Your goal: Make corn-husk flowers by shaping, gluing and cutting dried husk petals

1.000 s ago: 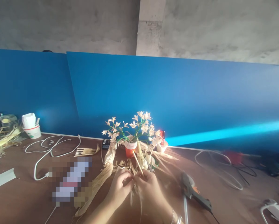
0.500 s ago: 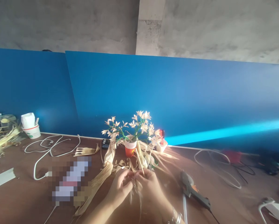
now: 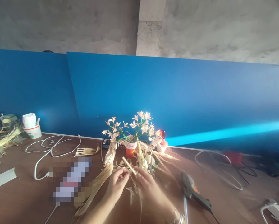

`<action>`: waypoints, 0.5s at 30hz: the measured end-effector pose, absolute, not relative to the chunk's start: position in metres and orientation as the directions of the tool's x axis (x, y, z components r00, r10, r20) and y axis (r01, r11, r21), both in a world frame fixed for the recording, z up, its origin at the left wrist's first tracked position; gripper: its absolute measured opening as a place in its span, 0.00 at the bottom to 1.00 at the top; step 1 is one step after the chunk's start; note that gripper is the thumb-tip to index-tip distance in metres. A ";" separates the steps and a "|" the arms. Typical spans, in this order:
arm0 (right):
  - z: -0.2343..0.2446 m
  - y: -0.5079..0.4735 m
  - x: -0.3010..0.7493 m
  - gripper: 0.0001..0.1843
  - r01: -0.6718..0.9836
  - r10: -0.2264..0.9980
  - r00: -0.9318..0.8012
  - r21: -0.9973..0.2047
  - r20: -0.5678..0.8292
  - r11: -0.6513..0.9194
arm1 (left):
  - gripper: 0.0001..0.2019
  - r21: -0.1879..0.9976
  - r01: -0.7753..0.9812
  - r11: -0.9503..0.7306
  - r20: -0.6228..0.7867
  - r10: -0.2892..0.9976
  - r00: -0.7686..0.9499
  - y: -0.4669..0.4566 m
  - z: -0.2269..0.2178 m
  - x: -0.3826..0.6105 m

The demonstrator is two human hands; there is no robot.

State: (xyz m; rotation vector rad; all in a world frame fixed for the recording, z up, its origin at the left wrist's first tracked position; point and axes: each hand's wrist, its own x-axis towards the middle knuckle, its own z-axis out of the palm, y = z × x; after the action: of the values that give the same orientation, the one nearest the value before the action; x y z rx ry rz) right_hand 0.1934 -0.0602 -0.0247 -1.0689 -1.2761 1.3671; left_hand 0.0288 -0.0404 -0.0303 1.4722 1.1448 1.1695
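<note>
Stick (image 3: pixel 127 163), likely light, is best pinched at its near end, as by right hand (image 3: pixel 150 186); left hand (image 3: pixel 116 184) nearly closed, hold unclear.

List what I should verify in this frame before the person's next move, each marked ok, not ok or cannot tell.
1. Right hand has a grip on the pale stick: ok.
2. Left hand holds something: cannot tell; its fingertips are pinched close together.
3. Red-and-white cup with flowers upright: ok.
4. Husk scraps away from the hands: not ok, some lie close by.
5. Glue gun hot: cannot tell.
</note>
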 end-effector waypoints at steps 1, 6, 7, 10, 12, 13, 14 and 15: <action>-0.027 -0.060 0.193 0.33 -0.081 0.973 -0.229 -0.996 -0.005 -0.024 | 0.17 0.983 0.111 -0.149 0.135 0.983 0.122 -0.040 -0.031 0.028; -0.019 -0.062 0.189 0.21 0.074 0.957 -0.283 -0.994 0.060 0.084 | 0.17 0.993 0.016 -0.117 0.115 0.989 0.094 -0.041 -0.031 0.030; -0.016 -0.063 0.188 0.19 0.171 0.961 -0.256 -0.974 0.101 0.148 | 0.16 0.995 -0.019 -0.093 0.095 0.992 0.086 -0.042 -0.031 0.032; -0.011 -0.068 0.184 0.24 0.493 0.947 -0.231 -0.812 0.225 0.313 | 0.14 0.989 -0.148 0.009 0.002 0.997 0.072 -0.043 -0.029 0.036; -0.015 -0.068 0.181 0.32 0.683 0.932 -0.251 -0.634 0.262 0.362 | 0.14 0.975 -0.213 0.070 -0.057 0.996 0.069 -0.043 -0.029 0.039; -0.019 -0.067 0.180 0.36 0.757 0.928 -0.258 -0.541 0.269 0.367 | 0.14 0.969 -0.229 0.091 -0.078 0.995 0.066 -0.043 -0.028 0.040; -0.023 -0.066 0.180 0.38 0.813 0.927 -0.259 -0.458 0.270 0.360 | 0.14 0.967 -0.233 0.103 -0.091 0.994 0.063 -0.043 -0.028 0.041; -0.026 -0.064 0.181 0.40 0.853 0.932 -0.242 -0.399 0.270 0.337 | 0.15 0.969 -0.222 0.107 -0.097 0.994 0.053 -0.044 -0.027 0.041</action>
State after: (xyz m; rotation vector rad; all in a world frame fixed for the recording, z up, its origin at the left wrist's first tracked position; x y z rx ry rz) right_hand 0.1810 -0.0638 -0.0260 -1.5637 -2.1510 0.2324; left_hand 0.0411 -0.0437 -0.0274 0.9887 1.0594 1.2025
